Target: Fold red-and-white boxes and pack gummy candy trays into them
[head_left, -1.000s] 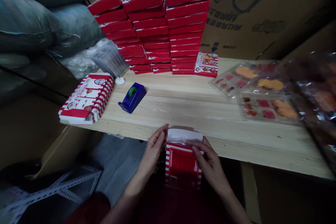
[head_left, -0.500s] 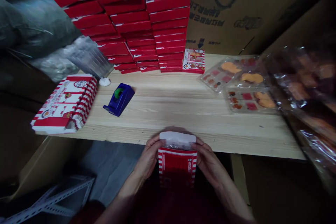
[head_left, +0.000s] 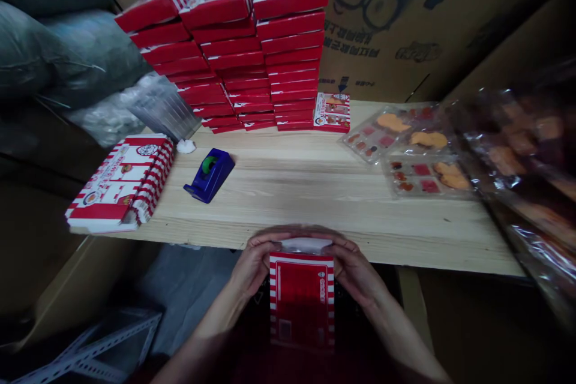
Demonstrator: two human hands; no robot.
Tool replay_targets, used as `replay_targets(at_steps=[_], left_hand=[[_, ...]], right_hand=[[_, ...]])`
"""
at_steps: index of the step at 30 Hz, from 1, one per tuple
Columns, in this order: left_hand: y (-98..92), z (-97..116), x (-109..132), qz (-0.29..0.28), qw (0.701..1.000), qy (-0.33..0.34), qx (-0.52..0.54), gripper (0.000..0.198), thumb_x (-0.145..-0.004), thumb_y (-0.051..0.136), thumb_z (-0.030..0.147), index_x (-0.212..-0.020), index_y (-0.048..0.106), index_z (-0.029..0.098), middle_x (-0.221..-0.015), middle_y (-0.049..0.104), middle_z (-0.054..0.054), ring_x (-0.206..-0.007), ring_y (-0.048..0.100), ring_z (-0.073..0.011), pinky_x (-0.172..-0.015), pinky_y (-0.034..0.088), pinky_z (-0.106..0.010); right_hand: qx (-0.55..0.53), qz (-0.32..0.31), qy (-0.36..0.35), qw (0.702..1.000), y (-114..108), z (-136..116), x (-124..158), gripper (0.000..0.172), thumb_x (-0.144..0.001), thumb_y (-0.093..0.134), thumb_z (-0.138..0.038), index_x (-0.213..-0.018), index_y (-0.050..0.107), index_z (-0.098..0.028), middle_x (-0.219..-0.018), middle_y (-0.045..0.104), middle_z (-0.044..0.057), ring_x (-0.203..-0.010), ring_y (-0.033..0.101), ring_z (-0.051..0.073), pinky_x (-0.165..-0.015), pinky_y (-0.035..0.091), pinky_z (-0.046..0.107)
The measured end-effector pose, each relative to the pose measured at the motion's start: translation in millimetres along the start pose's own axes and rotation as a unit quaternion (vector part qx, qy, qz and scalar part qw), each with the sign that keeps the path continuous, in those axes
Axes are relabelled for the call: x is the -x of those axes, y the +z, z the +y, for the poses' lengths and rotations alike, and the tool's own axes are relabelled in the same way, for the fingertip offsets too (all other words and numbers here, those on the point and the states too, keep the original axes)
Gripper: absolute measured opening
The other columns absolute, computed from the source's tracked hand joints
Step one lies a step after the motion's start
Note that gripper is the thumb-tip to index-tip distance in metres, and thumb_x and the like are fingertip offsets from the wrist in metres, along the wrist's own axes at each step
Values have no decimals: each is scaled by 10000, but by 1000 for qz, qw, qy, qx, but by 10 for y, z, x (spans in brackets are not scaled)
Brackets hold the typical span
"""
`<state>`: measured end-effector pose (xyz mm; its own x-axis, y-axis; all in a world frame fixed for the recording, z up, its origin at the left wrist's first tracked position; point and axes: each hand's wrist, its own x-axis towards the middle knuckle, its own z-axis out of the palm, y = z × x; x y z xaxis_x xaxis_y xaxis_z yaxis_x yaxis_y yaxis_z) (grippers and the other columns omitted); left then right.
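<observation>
A red box with striped edges (head_left: 302, 300) is upright in front of me at the table's near edge, its printed panel facing me. My left hand (head_left: 255, 261) grips its top left corner, and my right hand (head_left: 353, 264) grips the top right corner. Fingers of both hands lie along the white top flap (head_left: 303, 245), which is bent over at the opening. A little clear plastic shows beneath the flap. The lower end of the box fades into shadow.
Finished-looking red boxes (head_left: 288, 72) form tall stacks at the back. Flat striped cartons (head_left: 119, 183) lie at left, near a blue tape dispenser (head_left: 210, 175). Clear trays of food-shaped pieces (head_left: 427, 177) lie right, beside a plastic-wrapped heap (head_left: 517, 156). A large cardboard box (head_left: 378, 66) stands behind.
The white flap, standing up before, is now folded down toward the opening, with the fingers of both hands moved in over it. The camera view has shifted slightly.
</observation>
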<state>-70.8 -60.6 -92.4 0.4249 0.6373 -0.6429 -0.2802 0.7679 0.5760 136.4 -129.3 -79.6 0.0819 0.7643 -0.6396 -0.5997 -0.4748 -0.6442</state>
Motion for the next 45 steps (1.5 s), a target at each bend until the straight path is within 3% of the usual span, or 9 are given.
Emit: replay_targets(at_steps=[5,8,10,17,23,26,33,39,45], left_hand=[[-214,-33,80,-108,989,68,-71,259,-798,655,181,-952,862,201,-1188,791,-107,-1161,716,-304,-1041,535,-431],[-232,67,130,-168,951,148,-215,305,-891,617,237,-1100,838,217,-1307,741,-112,-1268,656,-313,-1110,485,-461],[-226,78,145,-156,918,200,-303,293,-921,668,258,-1178,808,255,-1320,737,-98,-1268,658,-287,-1103,494,-445],[-245,-36,93,-77,889,252,-373,230,-970,667,241,-1145,808,286,-1223,785,-53,-1182,721,-213,-1072,536,-389],[-58,232,17,-114,862,239,-432,156,-902,770,292,-1026,791,200,-1086,808,-67,-1012,757,-207,-895,592,-327],[70,243,-35,-152,841,262,-448,195,-937,723,235,-1126,767,208,-1135,794,-68,-1060,741,-199,-951,577,-341],[41,-1,-103,-130,849,289,-424,219,-968,673,210,-1132,807,265,-1113,814,-63,-1066,765,-214,-992,593,-392],[21,198,-50,-135,876,204,-416,313,-962,704,328,-1264,752,264,-1264,768,-70,-1146,734,-240,-1028,569,-412],[52,243,-42,-155,888,178,-393,288,-1006,635,318,-1266,756,292,-1271,765,-54,-1196,711,-242,-1084,526,-423]], right_hand=[[78,-76,-45,993,-156,56,78,175,-798,685,-241,-877,839,-268,-1121,812,63,-1138,719,297,-981,571,450],[119,-127,-91,981,-248,-4,121,280,-882,579,-248,-942,850,-281,-1208,791,60,-1241,673,298,-1082,509,478],[167,-152,-123,966,-283,-24,144,294,-937,563,-286,-1028,843,-298,-1273,767,56,-1280,648,298,-1117,480,489],[270,-61,-189,942,-290,88,63,163,-943,714,-398,-1036,833,-336,-1122,820,45,-1119,742,257,-1044,549,462],[321,-114,-190,921,-216,-87,-22,119,-908,770,-361,-1018,811,-339,-1132,804,26,-1110,727,241,-1024,544,452],[329,-95,-214,915,-125,-124,-48,84,-904,764,-316,-983,795,-318,-1069,800,22,-1032,732,231,-929,565,413],[298,-68,-206,929,-164,38,-101,132,-891,746,-276,-967,833,-340,-1027,831,25,-1012,756,237,-974,566,452],[262,-84,-172,946,-170,-30,-79,190,-926,736,-382,-1095,818,-352,-1053,828,26,-957,757,218,-936,579,418],[243,-80,-157,954,-132,-71,-77,211,-898,766,-403,-1095,821,-350,-1010,831,24,-970,756,233,-937,573,420]])
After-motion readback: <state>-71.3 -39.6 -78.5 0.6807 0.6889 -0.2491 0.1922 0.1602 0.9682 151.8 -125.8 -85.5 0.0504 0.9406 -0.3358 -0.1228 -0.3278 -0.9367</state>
